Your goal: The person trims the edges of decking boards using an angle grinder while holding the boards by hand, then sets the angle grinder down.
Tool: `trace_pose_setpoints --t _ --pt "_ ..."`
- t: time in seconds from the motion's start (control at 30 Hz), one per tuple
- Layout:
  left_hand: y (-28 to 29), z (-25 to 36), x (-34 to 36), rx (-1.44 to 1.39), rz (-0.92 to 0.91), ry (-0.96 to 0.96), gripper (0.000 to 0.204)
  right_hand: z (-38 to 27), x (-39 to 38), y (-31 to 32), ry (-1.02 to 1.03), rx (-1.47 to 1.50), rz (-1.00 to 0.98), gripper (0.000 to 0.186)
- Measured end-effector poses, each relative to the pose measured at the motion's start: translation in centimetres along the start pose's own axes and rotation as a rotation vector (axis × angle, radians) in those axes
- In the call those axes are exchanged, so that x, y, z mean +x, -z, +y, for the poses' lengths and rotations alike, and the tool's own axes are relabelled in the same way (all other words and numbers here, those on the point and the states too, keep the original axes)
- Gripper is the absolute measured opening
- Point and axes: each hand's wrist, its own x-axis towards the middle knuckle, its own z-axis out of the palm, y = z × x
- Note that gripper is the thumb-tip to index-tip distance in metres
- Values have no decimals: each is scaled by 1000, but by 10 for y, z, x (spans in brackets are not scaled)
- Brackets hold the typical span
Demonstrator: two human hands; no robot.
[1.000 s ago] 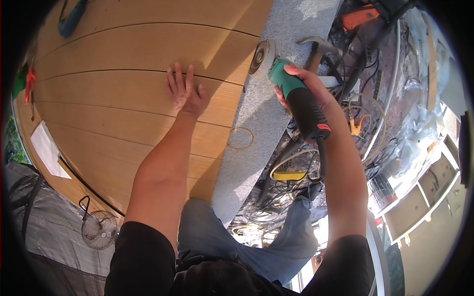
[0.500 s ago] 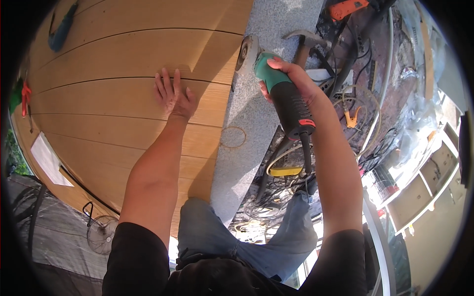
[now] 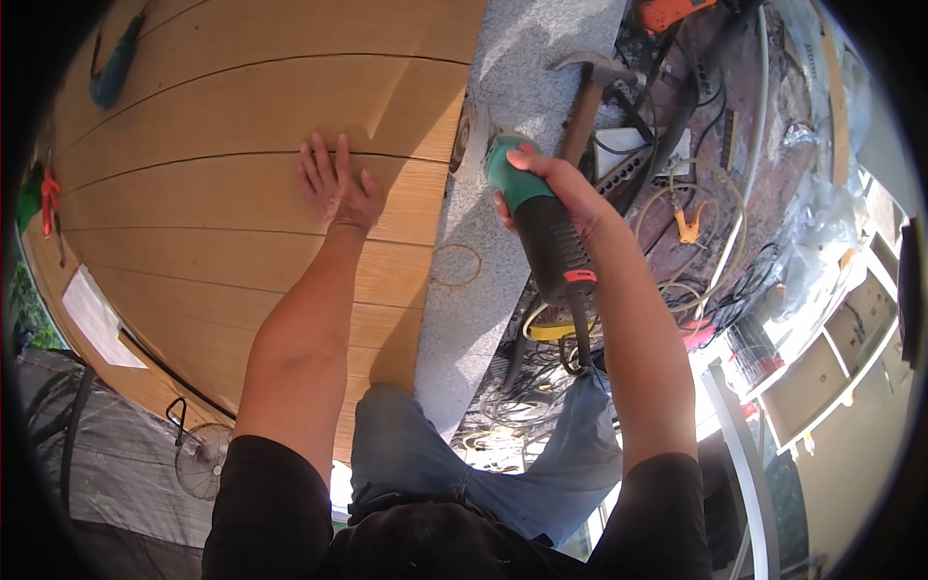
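My right hand (image 3: 556, 184) is wrapped round a green and black angle grinder (image 3: 546, 227), its cord trailing down toward my knee. The grinder's disc and guard (image 3: 471, 140) sit at the edge of the tan wooden planks (image 3: 242, 193), over the speckled grey stone slab (image 3: 474, 300). Whether the disc touches the planks I cannot tell. With fingers spread, my left hand (image 3: 343, 188) lies flat on the planks, to the left of the disc.
Right of the grinder lies a claw hammer (image 3: 585, 111), partly on the slab. Beyond it are tangled cables, an orange clamp (image 3: 689, 222) and an orange tool (image 3: 672, 12). A blue-handled tool (image 3: 118, 63) and red-handled pliers (image 3: 48, 201) lie at the far left, near a white sheet (image 3: 101, 319).
My right hand has shifted the grinder slightly left and down, bringing its disc closer against the plank edge. My left hand stays in nearly the same place.
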Motion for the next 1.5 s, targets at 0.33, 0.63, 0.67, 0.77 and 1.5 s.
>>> trace_pose_setpoints --t 0.33,0.63,0.67,0.77,1.5 --pt "-2 -4 -2 36 -12 32 74 -13 -8 -11 4 -50 -14 46" --pt "-8 -5 -1 -49 66 12 78 -52 -3 -13 220 -128 -91 47" --pt "-6 -5 -2 -41 49 26 78 -49 -5 -13 219 -132 -93 47" --pt "-3 -5 -2 -26 41 26 77 -36 -8 -11 111 -132 13 49" --pt "-4 -8 -4 -60 75 -7 75 -29 -1 -17 123 -141 -9 51"
